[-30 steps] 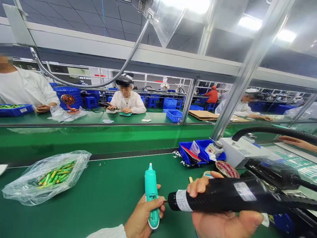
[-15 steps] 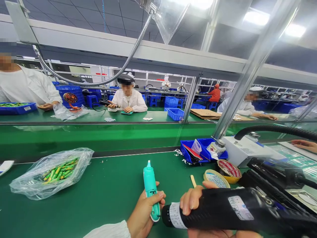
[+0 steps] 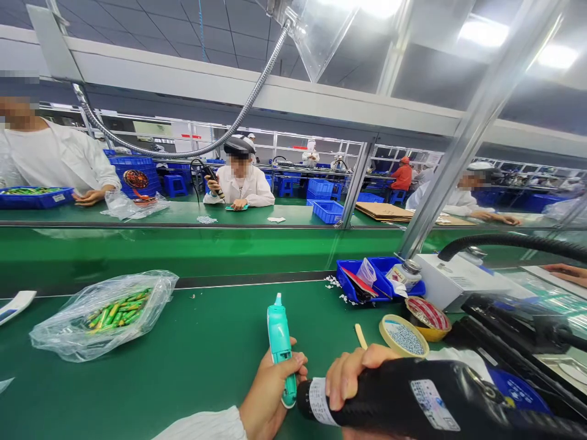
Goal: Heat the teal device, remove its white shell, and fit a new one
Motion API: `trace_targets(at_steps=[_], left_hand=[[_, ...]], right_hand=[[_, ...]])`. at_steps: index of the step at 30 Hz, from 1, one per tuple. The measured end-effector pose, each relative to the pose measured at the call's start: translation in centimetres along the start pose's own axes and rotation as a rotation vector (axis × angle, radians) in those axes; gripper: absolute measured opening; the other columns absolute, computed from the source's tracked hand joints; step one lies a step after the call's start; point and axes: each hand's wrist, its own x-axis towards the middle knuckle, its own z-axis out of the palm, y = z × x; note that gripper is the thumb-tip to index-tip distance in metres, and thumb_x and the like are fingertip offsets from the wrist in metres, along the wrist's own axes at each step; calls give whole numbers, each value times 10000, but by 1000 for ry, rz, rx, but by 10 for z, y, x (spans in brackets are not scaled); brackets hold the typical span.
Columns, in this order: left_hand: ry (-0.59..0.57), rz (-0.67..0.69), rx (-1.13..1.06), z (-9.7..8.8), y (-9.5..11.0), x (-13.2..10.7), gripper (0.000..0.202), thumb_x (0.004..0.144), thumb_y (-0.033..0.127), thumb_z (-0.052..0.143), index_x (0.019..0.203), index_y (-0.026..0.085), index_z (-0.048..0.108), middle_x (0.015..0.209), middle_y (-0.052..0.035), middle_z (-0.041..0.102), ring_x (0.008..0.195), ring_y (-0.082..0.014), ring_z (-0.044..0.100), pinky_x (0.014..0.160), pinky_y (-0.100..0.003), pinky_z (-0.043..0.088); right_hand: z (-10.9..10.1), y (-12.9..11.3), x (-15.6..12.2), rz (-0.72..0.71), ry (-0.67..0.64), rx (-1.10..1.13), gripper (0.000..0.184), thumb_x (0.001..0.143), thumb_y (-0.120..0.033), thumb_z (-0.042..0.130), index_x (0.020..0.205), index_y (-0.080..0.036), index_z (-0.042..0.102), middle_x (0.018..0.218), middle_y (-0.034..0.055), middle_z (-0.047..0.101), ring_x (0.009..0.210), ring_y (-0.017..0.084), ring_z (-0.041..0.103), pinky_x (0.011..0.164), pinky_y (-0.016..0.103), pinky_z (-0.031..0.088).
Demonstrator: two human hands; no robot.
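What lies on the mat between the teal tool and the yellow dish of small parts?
A small pale stick lies flat on the green mat between the teal tool, held in the left hand, and the yellow dish; head view.

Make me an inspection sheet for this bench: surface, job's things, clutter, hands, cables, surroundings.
Surface: green bench mat, white scraps by the blue tray.
Job's things: teal pen-shaped device; black power screwdriver, nose beside the device's lower end.
Clutter: bag of green parts, two tape rolls, white box.
Hands: left hand grips the device; right hand grips the screwdriver.
Cables: black hose at right; metal flex conduit overhead.
Surroundings: co-workers in white coats across the green belt.
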Motion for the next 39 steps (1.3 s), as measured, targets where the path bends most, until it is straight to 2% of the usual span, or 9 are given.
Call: trace_targets(at_steps=[4,8,13,19,25,29,31,34,39], left_hand=[[-8,-1,13,-1,1,0,429,662,99,637,1030,120,418,584,12,577,526,-100,513,538,-207,421],[-8,-13,33,-1,2,0,449,646,107,662,1027,133,426,589,17,585,520,-106,526,528,-214,423],[-88,-42,45,-2,3,-3,445,635,151,711,995,132,450,623,5,609,591,-125,583,604,-238,452],[-179,-153,43,1,5,-9,492,566,205,781,956,131,490,619,-2,614,601,-141,592,614,-268,454],[-197,-150,112,1,3,-8,541,473,233,830,902,131,517,566,16,594,499,-106,529,526,-237,418],[-145,-140,198,4,7,-10,548,453,258,844,876,139,517,570,6,598,518,-114,526,551,-249,435],[-139,-147,243,13,8,-9,535,461,262,843,868,146,515,561,7,593,523,-121,527,557,-255,441],[-227,-90,277,41,1,0,478,505,245,815,863,149,513,590,-8,603,533,-134,539,558,-262,441],[-380,98,288,121,-22,36,332,557,173,753,806,146,536,574,-8,588,532,-141,536,587,-270,425]], right_hand=[[-1,-3,1,-50,22,-44,567,565,-751,567,865,-273,610,589,-12,616,452,157,544,445,280,447],[4,-11,0,-45,60,-70,473,661,-681,559,922,-290,601,601,-7,613,473,170,555,461,301,459],[4,-27,0,-77,235,-91,400,693,-633,574,912,-300,595,563,-27,570,448,139,523,453,264,443],[-8,-36,3,-133,228,-177,651,497,-807,541,896,-297,611,564,-7,571,440,164,517,428,299,441],[-18,-35,0,-161,221,-163,590,599,-758,521,936,-283,607,588,5,584,468,165,540,440,298,458],[-39,-38,-3,-309,110,-160,351,783,-565,510,984,-293,601,529,-23,595,366,134,528,364,245,447],[-53,-44,-8,-333,182,-174,270,802,-498,523,962,-297,606,507,-39,597,345,127,524,364,238,450],[-80,-65,-16,-221,321,-208,237,753,-500,574,845,-290,633,481,-29,597,361,160,539,389,291,468],[-119,-108,-22,138,-4,-341,437,676,-578,590,448,-205,589,387,50,570,344,236,550,375,385,484]])
